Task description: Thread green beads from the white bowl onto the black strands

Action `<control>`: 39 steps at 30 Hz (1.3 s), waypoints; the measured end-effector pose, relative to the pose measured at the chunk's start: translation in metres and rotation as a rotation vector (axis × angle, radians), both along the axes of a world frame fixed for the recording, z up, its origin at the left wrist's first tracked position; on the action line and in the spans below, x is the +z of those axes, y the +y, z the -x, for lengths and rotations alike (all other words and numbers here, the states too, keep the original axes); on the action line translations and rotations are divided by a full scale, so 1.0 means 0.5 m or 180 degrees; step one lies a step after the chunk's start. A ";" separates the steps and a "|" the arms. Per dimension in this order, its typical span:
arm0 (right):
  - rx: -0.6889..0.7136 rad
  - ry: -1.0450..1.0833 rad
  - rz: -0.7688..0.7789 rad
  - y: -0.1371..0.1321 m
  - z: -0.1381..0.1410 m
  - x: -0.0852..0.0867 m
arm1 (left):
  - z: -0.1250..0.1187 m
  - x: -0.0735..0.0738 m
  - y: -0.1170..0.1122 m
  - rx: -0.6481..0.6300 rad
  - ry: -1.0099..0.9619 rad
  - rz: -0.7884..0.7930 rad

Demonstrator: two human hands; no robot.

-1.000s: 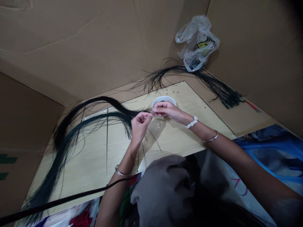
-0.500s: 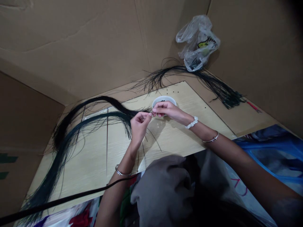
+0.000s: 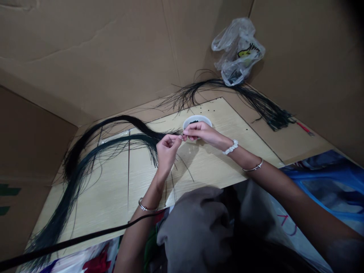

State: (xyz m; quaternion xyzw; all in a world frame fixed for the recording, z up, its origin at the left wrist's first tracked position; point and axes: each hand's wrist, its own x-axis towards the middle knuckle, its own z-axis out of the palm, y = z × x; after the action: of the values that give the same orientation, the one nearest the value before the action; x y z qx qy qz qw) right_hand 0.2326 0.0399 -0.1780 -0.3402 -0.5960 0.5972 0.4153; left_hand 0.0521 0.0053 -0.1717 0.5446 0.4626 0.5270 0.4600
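My left hand (image 3: pixel 167 149) is pinched shut on thin dark strands that hang down from it over the light wooden board (image 3: pixel 113 189). My right hand (image 3: pixel 199 132) is pinched shut right beside it, fingertips meeting the left ones, on something too small to make out. A small white bowl (image 3: pixel 197 120) with dark bits in it sits just behind my right hand. A long bundle of dark strands (image 3: pixel 85 155) curves away to the left across the board.
A second bundle of dark strands (image 3: pixel 256 100) lies at the back right, below a crumpled clear plastic bag (image 3: pixel 237 51). Cardboard walls stand close behind and to both sides. A black cable (image 3: pixel 71 240) crosses the lower left. Grey cloth covers my lap.
Hardly anything differs: both hands stay pinched together by the bowl, with only slight shifts of the fingertips.
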 end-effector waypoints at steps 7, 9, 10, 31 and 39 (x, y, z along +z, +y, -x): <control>-0.0007 -0.0008 -0.0002 0.002 0.000 -0.001 | -0.002 0.002 -0.001 0.0051 0.0018 -0.0022; 0.0005 0.0016 -0.0013 0.001 0.000 0.000 | -0.002 0.003 -0.001 0.0063 0.0037 -0.0029; 0.0011 0.0025 -0.0020 0.001 0.000 0.000 | -0.002 0.003 -0.001 0.0067 0.0042 -0.0032; 0.0005 -0.0127 -0.0244 -0.006 0.002 0.008 | -0.001 0.004 -0.001 0.0070 0.0080 -0.0174; -0.0276 -0.0289 -0.0379 -0.023 0.013 0.018 | -0.001 0.006 -0.002 -0.0029 0.0125 -0.0169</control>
State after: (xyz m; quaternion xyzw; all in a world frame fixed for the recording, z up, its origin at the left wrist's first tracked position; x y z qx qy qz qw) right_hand 0.2261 0.0284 -0.1689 -0.3671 -0.6334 0.5261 0.4328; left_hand 0.0524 0.0044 -0.1688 0.5690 0.4549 0.5262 0.4387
